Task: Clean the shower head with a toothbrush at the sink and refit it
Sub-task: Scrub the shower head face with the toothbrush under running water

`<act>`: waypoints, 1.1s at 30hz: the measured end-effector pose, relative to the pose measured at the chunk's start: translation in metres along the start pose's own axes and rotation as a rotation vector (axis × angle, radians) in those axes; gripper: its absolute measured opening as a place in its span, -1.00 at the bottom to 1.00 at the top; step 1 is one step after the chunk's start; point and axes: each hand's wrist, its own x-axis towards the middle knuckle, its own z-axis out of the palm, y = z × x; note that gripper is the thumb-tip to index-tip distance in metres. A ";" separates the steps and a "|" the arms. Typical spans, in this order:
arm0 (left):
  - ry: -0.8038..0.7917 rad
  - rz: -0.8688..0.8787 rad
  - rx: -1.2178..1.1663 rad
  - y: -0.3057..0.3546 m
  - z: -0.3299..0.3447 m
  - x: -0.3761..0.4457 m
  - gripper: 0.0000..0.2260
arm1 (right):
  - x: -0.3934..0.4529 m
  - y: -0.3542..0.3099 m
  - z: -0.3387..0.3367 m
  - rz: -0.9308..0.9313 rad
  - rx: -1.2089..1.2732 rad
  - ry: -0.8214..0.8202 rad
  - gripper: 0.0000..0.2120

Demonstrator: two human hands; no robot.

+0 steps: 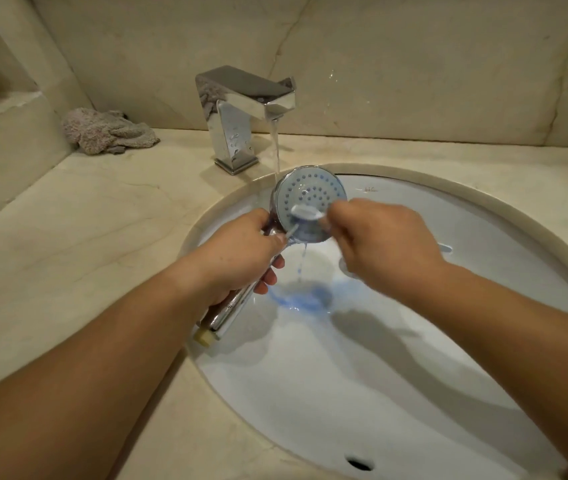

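Open room: near half of sink [397, 393] basin, plus countertop [78, 216] front-left. Blocking basin's far side: left hand [241, 254] w/ shower head [310, 195] held over it, right hand [383, 244] just beside, touching via toothbrush [305, 213]. Faucet [241, 109] stands behind, water stream dropping onto head. Crumpled cloth [109, 131] sits in back-left corner, well apart from basin.

The only writing in view is a small dark mark, seemingly a maker's logo in script, printed on the inner back wall of the white sink [449, 209], just under the rim and to the right of the running water; it is too small and blurred to read. A tiny dark mark on the shower head [310, 192] handle cannot be read either.
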 end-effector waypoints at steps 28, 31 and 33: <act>0.042 -0.018 -0.024 0.008 -0.006 0.000 -0.92 | 0.016 0.004 0.011 -0.267 0.147 0.255 -0.82; 0.060 -0.006 -0.053 0.010 -0.009 0.000 -0.91 | 0.023 0.013 0.005 -0.151 0.232 0.347 -0.84; 0.060 -0.007 -0.056 0.009 -0.009 -0.001 -0.91 | 0.017 0.009 0.006 -0.235 0.183 0.264 -0.84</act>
